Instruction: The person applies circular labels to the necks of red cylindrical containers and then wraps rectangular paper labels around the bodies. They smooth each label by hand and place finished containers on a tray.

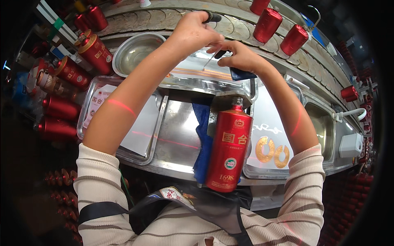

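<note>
My left hand (193, 32) reaches over the far tray, its fingers bent and a black cover on one fingertip; what they pinch, if anything, is hidden. Close beside it, my right hand (240, 56) is closed around a thin metal tool (210, 61) with a black end, slanting down over the tray. Orange-striped strips (201, 74) lie in that steel tray (174, 87). Below my right hand shows a dark blue piece (242, 74). Nearer me, a red bottle (228, 153) with gold lettering and a clear stopper leans back on a support with blue cloth (202, 143).
A steel bowl (119, 61) stands far left, above a tray (155, 151) of paper labels. Gold ring-shaped labels (264, 149) lie on white paper at right, near a sink (322, 127) and white jug (351, 144). Red bottles (267, 25) stand on the slatted conveyor (164, 18); more crowd the left.
</note>
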`<state>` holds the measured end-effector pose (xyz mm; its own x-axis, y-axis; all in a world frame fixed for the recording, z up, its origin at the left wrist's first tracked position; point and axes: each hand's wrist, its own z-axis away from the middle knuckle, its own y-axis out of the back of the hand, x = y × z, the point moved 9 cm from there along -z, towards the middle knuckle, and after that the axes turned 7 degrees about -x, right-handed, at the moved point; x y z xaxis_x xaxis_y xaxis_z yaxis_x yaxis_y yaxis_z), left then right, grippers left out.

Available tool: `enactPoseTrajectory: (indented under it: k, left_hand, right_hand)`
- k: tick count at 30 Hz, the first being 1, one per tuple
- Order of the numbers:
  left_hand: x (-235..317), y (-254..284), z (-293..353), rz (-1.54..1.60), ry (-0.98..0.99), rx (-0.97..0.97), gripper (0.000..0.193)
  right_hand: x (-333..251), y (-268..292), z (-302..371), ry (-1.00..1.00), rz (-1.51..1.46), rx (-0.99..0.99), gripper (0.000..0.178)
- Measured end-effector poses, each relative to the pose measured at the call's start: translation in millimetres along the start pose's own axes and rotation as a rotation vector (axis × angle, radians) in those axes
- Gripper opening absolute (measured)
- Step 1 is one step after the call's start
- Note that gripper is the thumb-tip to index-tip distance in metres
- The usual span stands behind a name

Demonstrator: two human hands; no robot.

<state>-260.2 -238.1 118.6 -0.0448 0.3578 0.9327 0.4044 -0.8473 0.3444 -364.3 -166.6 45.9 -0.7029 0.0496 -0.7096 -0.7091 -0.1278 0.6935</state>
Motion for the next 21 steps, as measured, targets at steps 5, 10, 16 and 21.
enactPoseTrajectory:
  k: [5, 10, 16, 21]
  left_hand:
    - [28, -16, -5, 0.348, -0.149, 0.004, 0.031]
    - [49, -12, 13, 0.466, -0.171, 0.071, 0.035]
    - [78, -26, 108, 0.499, -0.345, 0.135, 0.035]
    - [50, -79, 238, 0.512, -0.189, 0.27, 0.027]
  right_hand:
    - [-7, 1, 34, -0.004, -0.41, 0.003, 0.024]
    - [3, 32, 97, -0.047, -0.764, 0.112, 0.024]
    - [-92, 44, 189, 0.041, -0.375, 0.3, 0.03]
    - [-139, -35, 266, -0.144, -0.397, 0.457, 0.027]
